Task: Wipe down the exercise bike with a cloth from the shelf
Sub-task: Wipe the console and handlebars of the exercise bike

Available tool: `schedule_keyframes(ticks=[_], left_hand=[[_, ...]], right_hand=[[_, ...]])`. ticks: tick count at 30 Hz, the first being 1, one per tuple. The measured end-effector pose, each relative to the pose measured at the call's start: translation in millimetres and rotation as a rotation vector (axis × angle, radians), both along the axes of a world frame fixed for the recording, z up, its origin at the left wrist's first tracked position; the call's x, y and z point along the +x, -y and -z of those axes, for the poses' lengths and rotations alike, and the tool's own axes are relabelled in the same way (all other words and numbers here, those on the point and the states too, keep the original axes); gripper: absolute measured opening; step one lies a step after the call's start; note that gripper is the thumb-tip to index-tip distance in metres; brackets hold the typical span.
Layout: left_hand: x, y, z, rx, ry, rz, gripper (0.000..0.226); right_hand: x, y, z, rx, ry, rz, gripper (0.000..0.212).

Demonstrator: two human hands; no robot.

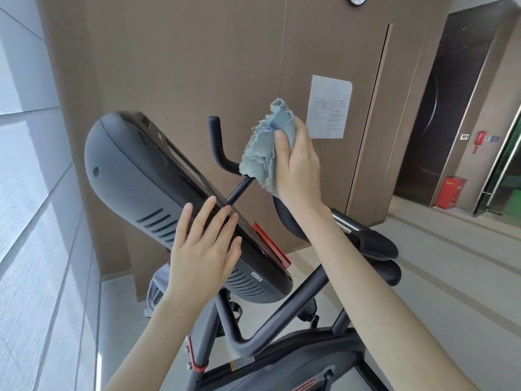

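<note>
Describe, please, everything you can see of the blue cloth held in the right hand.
The cloth is light blue, soft and fuzzy like microfibre, with frayed edges. It is bunched up, not spread flat, gripped by the right hand, thumb across its front. It hangs over the bike's black handlebar, seemingly touching the bar near its lower edge.

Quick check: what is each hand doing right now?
Left hand: open, straight fingers resting on the bike console.
Right hand: closed, gripping the blue cloth.
</note>
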State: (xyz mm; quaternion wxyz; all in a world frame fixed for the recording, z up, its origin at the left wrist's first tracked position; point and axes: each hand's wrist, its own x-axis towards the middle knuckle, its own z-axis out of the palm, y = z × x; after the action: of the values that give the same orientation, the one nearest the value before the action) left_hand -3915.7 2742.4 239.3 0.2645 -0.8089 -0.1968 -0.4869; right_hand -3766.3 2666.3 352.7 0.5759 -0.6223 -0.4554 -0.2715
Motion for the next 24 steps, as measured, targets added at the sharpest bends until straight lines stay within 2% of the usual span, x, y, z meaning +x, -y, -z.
schedule_keyframes(ticks=[7,10,13,15,18,19,21,24], left_hand=[[1,-1,1,-0.016,-0.002,0.014,0.036],[2,0,2,-0.02,0.011,0.02,0.035],[1,0,1,-0.023,0.007,0.018,0.035],[0,-1,1,-0.016,-0.004,0.015,0.035],[1,-4,1,0.001,0.001,0.018,0.035],[1,-4,1,0.004,0.01,0.023,0.035],[2,-6,2,0.009,0.026,0.038,0.035],[1,-10,3,0.019,0.053,0.086,0.036]], right_hand=[[4,13,30,-0.162,-0.089,-0.081,0.059],[2,31,62,-0.264,0.075,0.081,0.075],[6,45,80,-0.328,0.222,0.207,0.079],[4,47,81,-0.291,0.221,0.23,0.074],[-1,45,62,-0.083,0.131,0.169,0.062],[-2,43,50,-0.017,0.175,0.17,0.061],[-3,34,22,0.0,0.405,0.278,0.056],[-1,18,-3,-0.26,0.905,0.595,0.044]])
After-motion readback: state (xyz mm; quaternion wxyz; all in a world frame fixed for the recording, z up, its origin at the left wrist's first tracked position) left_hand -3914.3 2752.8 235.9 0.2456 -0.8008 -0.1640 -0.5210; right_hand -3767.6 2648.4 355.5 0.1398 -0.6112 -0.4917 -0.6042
